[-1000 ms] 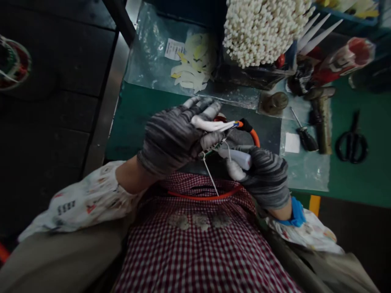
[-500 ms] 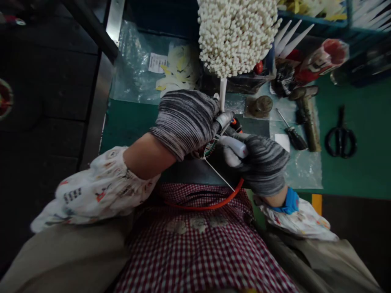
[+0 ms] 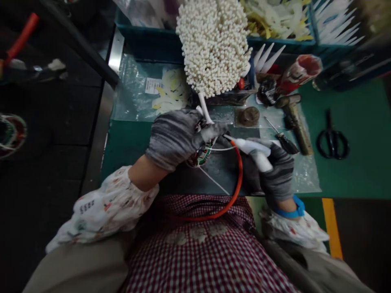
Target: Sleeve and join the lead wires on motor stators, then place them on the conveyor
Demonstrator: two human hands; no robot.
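Observation:
My left hand (image 3: 177,138), in a striped grey glove, is closed over a round wound coil (image 3: 201,158) with green and red parts, mostly hidden beneath it. A white tube (image 3: 205,108) stands up by its thumb. To the right, my right hand (image 3: 276,171), gloved alike, grips a white pointed plastic tool (image 3: 252,147) whose tip points at the left fingertips. White cord (image 3: 221,149) stretches from the coil toward this tip, and a loose cord end (image 3: 215,181) trails toward my lap. An orange-red cable (image 3: 238,175) curves between the hands and over the apron.
A dense bundle of white tubes (image 3: 214,49) stands behind the hands. Rightward lie a screwdriver (image 3: 282,138), a hammer (image 3: 295,122) and black scissors (image 3: 332,140). Yellowish film pieces (image 3: 172,89) rest on a plastic bag. Another wound coil (image 3: 12,134) is at far left.
My right hand has drawn slightly right and away from my left hand, showing more of the pointed tool, the cord and the orange-red cable. The whole view has shifted.

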